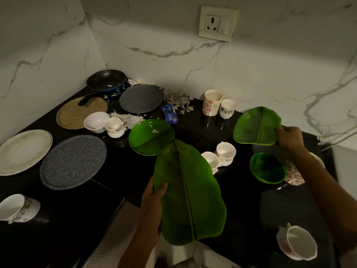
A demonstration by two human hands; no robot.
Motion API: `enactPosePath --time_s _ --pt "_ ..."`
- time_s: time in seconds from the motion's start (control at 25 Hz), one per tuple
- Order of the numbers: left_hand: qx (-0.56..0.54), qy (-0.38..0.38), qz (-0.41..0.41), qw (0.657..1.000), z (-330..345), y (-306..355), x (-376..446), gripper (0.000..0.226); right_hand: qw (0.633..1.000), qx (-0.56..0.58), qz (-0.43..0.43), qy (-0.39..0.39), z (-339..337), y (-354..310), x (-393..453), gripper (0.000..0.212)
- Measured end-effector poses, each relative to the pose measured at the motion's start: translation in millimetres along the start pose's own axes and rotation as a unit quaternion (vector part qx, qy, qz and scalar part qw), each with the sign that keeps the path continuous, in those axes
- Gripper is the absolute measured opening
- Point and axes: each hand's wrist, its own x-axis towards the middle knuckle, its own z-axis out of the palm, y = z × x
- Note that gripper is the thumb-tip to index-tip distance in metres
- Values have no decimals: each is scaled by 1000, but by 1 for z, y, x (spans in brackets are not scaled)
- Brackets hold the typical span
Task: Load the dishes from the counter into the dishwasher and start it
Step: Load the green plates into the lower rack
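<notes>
the left hand [154, 198] grips the left rim of a long green leaf-shaped plate [190, 192], thumb curled over its edge, holding it tilted in the lower centre of the frame. the right hand [288, 137] pinches the right edge of a smaller green leaf plate [256, 125], lifted at the right of the frame, well apart from the first. both look like smooth, glossy plastic with a raised midrib. between the hands, on the polished black counter [119, 171], lie a round green divided plate [150, 137], a deep green bowl [267, 168] and two small white cups [219, 156]. at left sit two speckled grey round plates [73, 162], a matt white plate [24, 151], and a dark frying pan [106, 80] in the corner.
</notes>
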Motion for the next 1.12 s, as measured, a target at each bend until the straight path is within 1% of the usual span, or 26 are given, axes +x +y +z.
enactPosePath --time_s 0.08,0.16,0.24,0.32,0.4,0.48,0.6,0.72,0.84,0.88,0.96,1.0,1.04,1.12 --pt "-5 -11 1 1000 -1 -5 1 30 996 79 -30 -4 -14 -12 -38 28" --pt "2 -24 11 1000 0 -7 1 28 986 153 -50 -39 -23 -23 -87 16" --pt "8 -31 21 999 2 -7 2 25 975 181 -78 -107 -24 -28 -138 13" --pt "13 -36 30 999 4 -5 2 22 960 191 -96 -181 -20 -31 -182 5" --pt "17 -39 38 998 5 -3 2 21 952 193 -109 -213 -13 -29 -209 6" --pt "23 -45 40 998 2 -4 2 28 950 185 -128 -216 -7 -25 -224 8" --pt "10 -39 28 999 -3 -8 5 45 952 162 -152 -212 1 -21 -238 11" --pt "4 -26 33 999 -5 -12 6 38 958 131 -171 -190 9 -19 -253 14" --pt "14 -19 38 999 -8 -15 6 41 962 108 -168 -185 19 -16 -269 7" --pt "13 -20 32 999 -10 -16 7 47 961 105 -158 -200 22 -16 -271 16" --pt "7 -41 11 999 -11 -16 8 72 952 111 -132 -252 29 -15 -273 42" --pt "8 -51 1 999 -11 -16 8 80 949 116 -116 -269 33 -15 -273 50" --pt "13 -56 -5 998 -12 -15 9 75 947 123 -106 -276 36 -16 -273 54" --pt "11 -65 -20 998 -13 -13 13 51 949 134 -96 -270 41 -18 -273 55"
